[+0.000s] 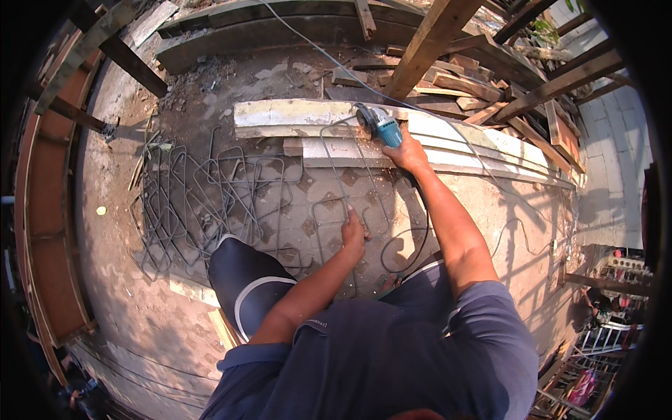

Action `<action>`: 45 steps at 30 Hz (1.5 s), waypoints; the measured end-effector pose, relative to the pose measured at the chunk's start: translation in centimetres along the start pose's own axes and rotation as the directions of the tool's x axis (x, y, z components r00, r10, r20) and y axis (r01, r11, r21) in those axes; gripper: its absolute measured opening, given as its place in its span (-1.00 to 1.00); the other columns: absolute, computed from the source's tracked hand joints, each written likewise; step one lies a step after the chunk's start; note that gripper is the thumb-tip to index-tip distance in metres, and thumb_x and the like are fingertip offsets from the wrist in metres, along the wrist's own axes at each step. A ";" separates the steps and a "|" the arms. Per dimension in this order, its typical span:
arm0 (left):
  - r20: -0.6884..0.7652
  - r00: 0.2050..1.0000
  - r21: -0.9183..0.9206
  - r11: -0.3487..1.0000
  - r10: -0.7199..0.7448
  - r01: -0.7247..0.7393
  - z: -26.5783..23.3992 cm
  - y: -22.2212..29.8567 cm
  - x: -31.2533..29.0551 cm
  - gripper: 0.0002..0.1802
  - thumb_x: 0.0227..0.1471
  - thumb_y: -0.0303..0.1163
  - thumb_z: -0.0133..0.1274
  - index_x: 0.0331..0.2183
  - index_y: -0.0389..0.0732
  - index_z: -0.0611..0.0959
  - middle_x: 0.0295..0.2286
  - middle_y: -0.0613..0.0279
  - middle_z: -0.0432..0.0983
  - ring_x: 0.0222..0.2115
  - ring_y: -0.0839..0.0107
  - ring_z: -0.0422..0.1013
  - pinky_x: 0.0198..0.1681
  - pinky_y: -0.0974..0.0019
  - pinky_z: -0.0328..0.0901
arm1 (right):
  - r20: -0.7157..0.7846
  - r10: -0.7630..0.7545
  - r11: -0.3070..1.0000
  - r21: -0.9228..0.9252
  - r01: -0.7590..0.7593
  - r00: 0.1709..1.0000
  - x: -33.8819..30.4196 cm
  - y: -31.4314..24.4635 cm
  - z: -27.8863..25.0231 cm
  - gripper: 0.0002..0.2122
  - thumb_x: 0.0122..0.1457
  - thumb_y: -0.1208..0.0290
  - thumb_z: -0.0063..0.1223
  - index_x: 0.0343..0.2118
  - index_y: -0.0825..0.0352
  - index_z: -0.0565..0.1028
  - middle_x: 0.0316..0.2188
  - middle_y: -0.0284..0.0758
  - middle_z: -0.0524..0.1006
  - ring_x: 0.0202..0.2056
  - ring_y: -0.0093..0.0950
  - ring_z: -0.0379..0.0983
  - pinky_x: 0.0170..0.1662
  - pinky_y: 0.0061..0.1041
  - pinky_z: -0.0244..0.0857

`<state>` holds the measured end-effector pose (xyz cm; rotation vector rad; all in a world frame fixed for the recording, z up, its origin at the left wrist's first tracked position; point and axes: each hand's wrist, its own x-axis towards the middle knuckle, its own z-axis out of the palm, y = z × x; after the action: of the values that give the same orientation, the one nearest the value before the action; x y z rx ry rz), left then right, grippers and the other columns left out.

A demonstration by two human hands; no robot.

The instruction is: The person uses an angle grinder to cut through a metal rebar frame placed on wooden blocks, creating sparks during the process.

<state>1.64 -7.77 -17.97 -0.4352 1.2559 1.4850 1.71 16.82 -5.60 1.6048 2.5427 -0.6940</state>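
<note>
While the right grip (407, 150) is wrapped round a grinder (390, 132) at one o'clock, the left grip (354, 231) holds a bent metal rod (335, 168) near twelve, best kept still and square to the disc (365, 121).

**Navy above, white-striped below**

We wear a dark navy shirt (406, 357) with short sleeves (490, 318) ending above the elbow; a small pale marking (319, 324) sits toward its left side. Our dark legwear (241, 264) carries a curved white stripe (243, 295) on the left leg. Our left hand (355, 234) and right hand (408, 152) are bare.
</note>
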 end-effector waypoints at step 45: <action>-0.095 0.993 0.187 0.981 0.068 -0.049 -2.5 0.8 1.7 -0.36 0.25 0.33 -0.14 -0.52 -0.06 0.34 -0.70 0.40 0.18 -0.76 0.49 0.14 -0.69 0.31 0.16 | -0.026 0.013 0.999 0.033 -0.012 1.000 0.8 -0.1 0.9 -0.04 -0.07 0.01 0.35 0.35 0.39 0.14 -0.10 0.11 0.59 -0.05 -0.05 0.57 0.05 -0.24 0.41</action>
<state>-0.52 -8.94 -19.85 -0.3564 1.4839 1.3949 1.05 17.10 -6.59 1.6496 2.5504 -0.7221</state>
